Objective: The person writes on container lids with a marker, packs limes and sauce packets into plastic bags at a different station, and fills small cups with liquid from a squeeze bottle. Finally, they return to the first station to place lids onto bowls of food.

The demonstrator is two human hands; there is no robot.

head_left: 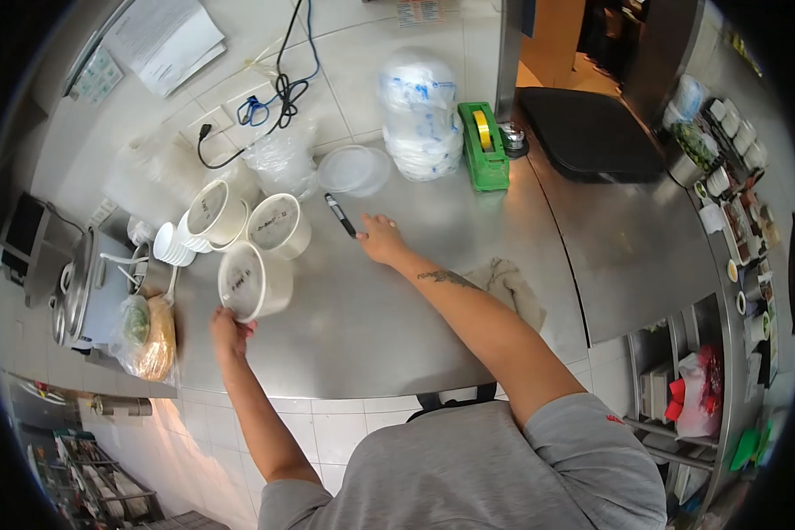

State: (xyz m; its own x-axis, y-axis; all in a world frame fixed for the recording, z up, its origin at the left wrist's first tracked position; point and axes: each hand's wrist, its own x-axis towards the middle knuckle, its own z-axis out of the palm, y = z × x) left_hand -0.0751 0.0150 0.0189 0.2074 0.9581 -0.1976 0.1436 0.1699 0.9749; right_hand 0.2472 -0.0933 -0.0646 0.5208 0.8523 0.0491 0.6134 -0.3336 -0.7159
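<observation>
My left hand (231,333) is closed on the near lower edge of a white round tub (269,281) with dark handwriting on its lid. Right behind it stands another written-on tub (278,226), and a third tub (214,212) sits farther left, apparently stacked on another. On the steel table a black-and-white marker (340,215) lies with its near end by the fingertips of my right hand (382,238). That hand is palm down with its fingers extended; whether a fingertip touches the marker is hard to tell.
Clear round lids (355,170) lie near the wall, beside a wrapped stack (421,115) and a green tape dispenser (484,148). A cloth (508,290) rests under my right forearm. Stacked white cups (175,246) and a bagged orange item (156,340) stand left.
</observation>
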